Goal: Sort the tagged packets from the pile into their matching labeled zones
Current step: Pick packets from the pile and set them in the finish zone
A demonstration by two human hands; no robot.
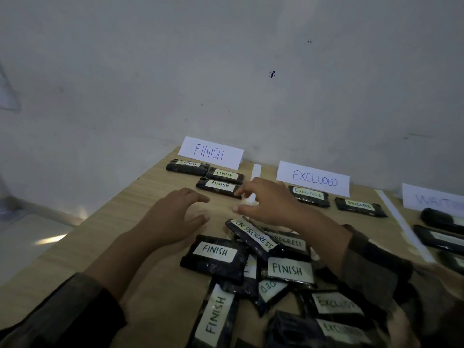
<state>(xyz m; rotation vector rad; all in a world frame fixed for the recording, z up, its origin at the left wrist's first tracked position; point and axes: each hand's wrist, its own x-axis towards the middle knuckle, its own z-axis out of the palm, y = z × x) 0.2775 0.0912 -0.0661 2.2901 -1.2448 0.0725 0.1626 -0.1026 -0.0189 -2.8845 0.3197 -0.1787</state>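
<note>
Empty left hand (173, 214) hovers, fingers wide; right hand (270, 202) at its 3 o'clock, fingers loosely curled, empty; pile (263, 272) at 6 o'clock, 3 FINISH packets (219, 187) at 12 o'clock

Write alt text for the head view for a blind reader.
An empty left hand and empty right hand hover over a table between a pile of tagged black packets and paper signs: FINISH with three packets, EXCLUDED with two; a third sign is cut off.

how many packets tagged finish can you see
6 FINISH packets: three by the FINISH sign, back-left, middle, front; three in the pile, left, centre, nearest. More may be hidden underneath.
</note>
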